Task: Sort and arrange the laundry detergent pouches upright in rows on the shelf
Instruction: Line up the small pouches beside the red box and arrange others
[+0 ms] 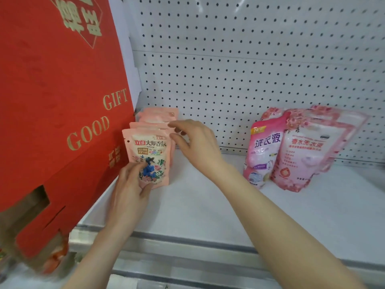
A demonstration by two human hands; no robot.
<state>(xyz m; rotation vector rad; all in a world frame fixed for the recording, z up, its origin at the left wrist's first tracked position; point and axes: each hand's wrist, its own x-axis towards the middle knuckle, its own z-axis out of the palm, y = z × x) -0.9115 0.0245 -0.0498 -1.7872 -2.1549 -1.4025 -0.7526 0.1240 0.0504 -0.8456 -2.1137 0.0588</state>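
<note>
L hand (129, 189) fingers grip glossy pink pouch (150, 150); R hand (198, 145) fingers pinch its top.

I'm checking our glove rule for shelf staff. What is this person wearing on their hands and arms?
Nothing visible. The left hand and right hand are ungloved, both forearms bare to the frame's edge. No sleeve, watch, bracelet or ring shows.

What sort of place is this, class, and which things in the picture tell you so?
Probably a shop, at a display shelf. The white shelf has a pegboard back and carries a row of identical small pouches. Bigger pouches stand further right, and a red gift box is at the left.
</note>
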